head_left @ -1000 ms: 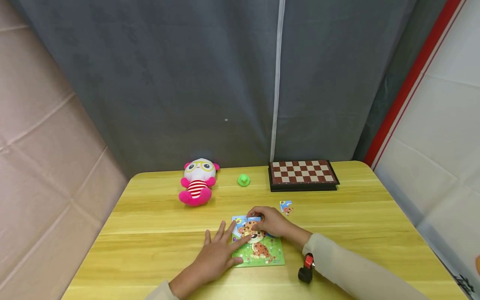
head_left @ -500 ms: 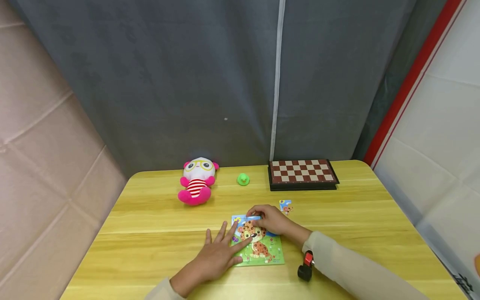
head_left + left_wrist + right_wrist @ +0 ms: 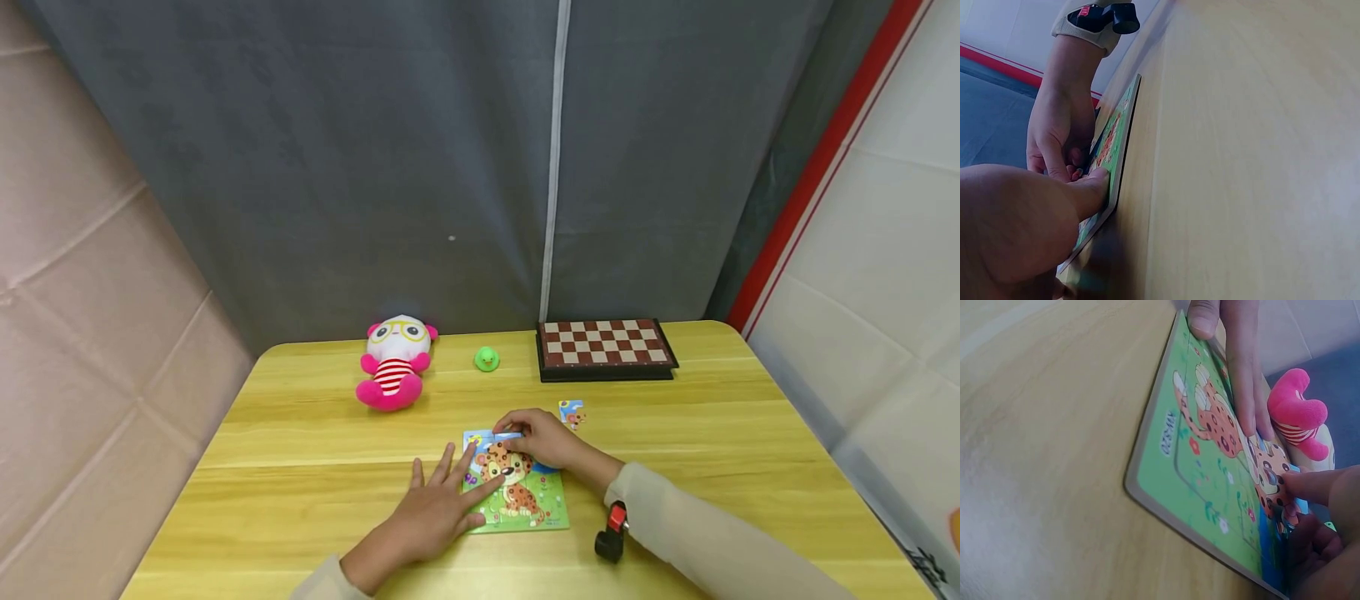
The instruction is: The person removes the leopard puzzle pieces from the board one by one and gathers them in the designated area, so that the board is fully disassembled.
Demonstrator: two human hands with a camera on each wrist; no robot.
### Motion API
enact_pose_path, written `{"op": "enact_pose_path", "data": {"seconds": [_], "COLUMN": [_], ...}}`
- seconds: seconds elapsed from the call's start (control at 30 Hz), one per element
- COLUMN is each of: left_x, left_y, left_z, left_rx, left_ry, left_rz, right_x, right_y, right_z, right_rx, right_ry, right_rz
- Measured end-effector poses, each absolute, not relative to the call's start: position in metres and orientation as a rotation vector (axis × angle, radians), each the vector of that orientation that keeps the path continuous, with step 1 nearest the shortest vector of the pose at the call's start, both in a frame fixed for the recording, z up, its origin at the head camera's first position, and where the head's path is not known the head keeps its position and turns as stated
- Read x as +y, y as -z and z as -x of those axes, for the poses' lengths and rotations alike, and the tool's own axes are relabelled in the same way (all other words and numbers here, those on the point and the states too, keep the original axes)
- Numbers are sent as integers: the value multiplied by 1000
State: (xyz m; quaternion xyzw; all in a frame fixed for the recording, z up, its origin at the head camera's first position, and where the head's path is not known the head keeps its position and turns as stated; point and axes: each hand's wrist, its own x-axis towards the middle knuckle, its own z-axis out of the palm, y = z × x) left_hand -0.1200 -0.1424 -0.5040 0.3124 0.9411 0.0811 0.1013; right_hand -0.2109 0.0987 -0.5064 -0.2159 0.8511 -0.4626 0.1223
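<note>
A jigsaw puzzle (image 3: 551, 510) with a spotted leopard on green grass lies flat on the table. My left hand (image 3: 435, 512) rests on its left side, fingers spread and straight; its thumb (image 3: 1094, 190) lies on the board in the left wrist view. At the far edge, my right hand (image 3: 546, 439) pinches a puzzle piece (image 3: 501, 452) by the leopard's head, thumb on the printed face and other fingers curled. The right hand partly hides that corner, where a blue patch (image 3: 1268, 547) shows. A loose puzzle piece (image 3: 572, 412) with a small animal lies beyond the right hand.
Along the back of the wooden table (image 3: 300, 467) sit a pink-and-white plush panda (image 3: 393, 367), a small green toy duck (image 3: 487, 359) and a checkered board box (image 3: 606, 350). Behind them hangs a grey curtain (image 3: 337, 183).
Both hands stay nearly where they were on the puzzle. The whole head view has shifted very slightly; nothing was taken up or let go.
</note>
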Motion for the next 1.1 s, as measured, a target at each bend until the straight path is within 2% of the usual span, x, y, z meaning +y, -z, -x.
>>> {"op": "enact_pose_path", "data": {"seconds": [1.1], "left_x": [-140], "left_y": [500], "left_z": [119], "left_rx": [2762], "left_ry": [-208], "left_rz": [-879], "right_x": [107], "right_y": [501], "right_z": [213], "right_rx": [2378], "right_ry": [1474], "right_rz": [538]}}
